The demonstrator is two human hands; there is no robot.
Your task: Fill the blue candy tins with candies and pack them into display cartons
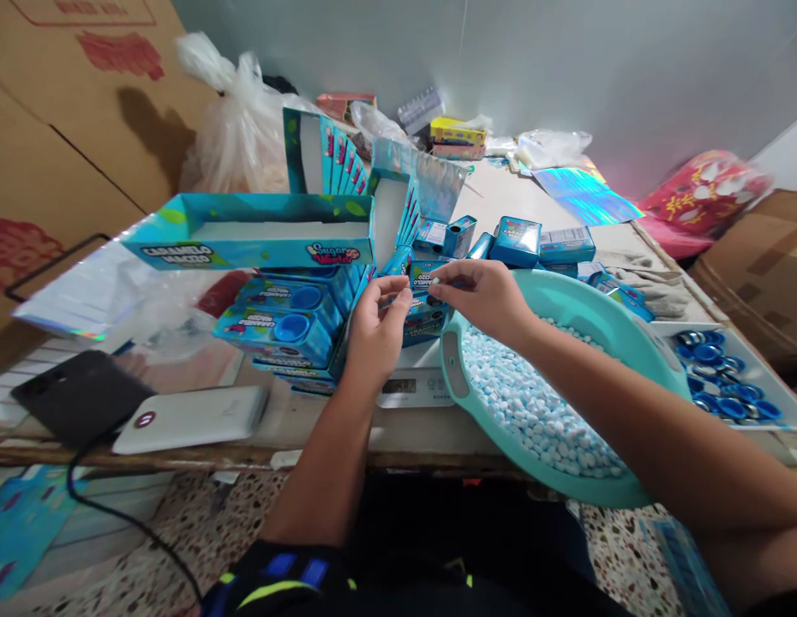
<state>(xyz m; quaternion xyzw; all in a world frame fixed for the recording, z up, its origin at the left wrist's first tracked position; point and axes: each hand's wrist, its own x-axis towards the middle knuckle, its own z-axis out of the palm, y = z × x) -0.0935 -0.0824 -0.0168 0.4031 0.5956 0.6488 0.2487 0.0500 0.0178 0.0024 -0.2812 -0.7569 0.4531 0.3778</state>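
Observation:
My right hand (485,296) is closed in a pinch on a small pale candy (435,281). Close to its left, my left hand (378,326) has thumb and fingertips drawn together; what sits between them, if anything, is too small to make out. Both hands are over a small blue candy box (424,319) that stands by a white digital scale (415,390) with a lit display. Under my right forearm lies a turquoise basin (456,368) filled with pale blue and white candies (533,403).
Left of my hands are stacked blue boxes with round blue caps (292,327) under an open display tray (257,244). A power bank (189,420) lies near the table's front edge. Small blue boxes (515,240) stand behind the basin; a white tray (794,411) of blue caps is at right.

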